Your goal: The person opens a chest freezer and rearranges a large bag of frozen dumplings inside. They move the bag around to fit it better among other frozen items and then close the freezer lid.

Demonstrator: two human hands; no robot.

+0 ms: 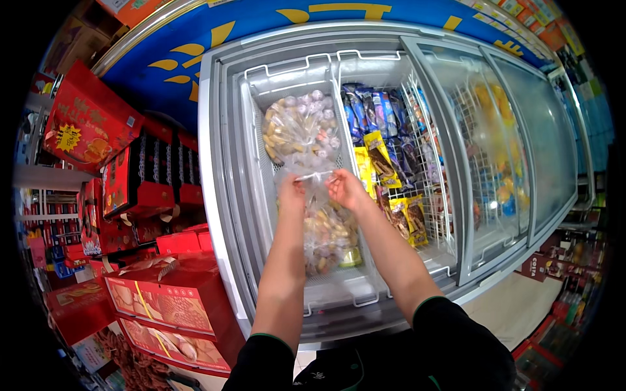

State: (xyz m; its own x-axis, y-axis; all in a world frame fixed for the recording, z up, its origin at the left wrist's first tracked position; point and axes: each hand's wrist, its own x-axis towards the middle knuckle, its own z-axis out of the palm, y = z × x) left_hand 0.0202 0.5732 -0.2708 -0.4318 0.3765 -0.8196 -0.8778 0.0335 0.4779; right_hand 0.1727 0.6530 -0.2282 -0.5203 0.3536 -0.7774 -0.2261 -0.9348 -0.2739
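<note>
My left hand point(292, 189) and my right hand point(346, 188) reach into the left bay of a chest freezer. Between them, both sets of fingers grip the gathered top of a clear plastic bag point(312, 168). Beyond the hands sits clear plastic full of frozen food, with pale purplish balls point(317, 105) and yellow-brown pieces point(276, 134). Nearer my body, between the forearms, more clear plastic holds yellowish-brown frozen pieces point(328, 222). The layers overlap, so I cannot tell which bag the gripped plastic belongs to. A greenish packet point(350, 257) lies by the right forearm.
A white wire divider point(348, 141) borders the bay. Past it lie yellow ice-cream packets point(381, 159) and blue wrapped ice creams point(376, 110). Sliding glass lids point(530, 146) cover the freezer's right side. Red gift boxes point(161, 293) stack close along the left.
</note>
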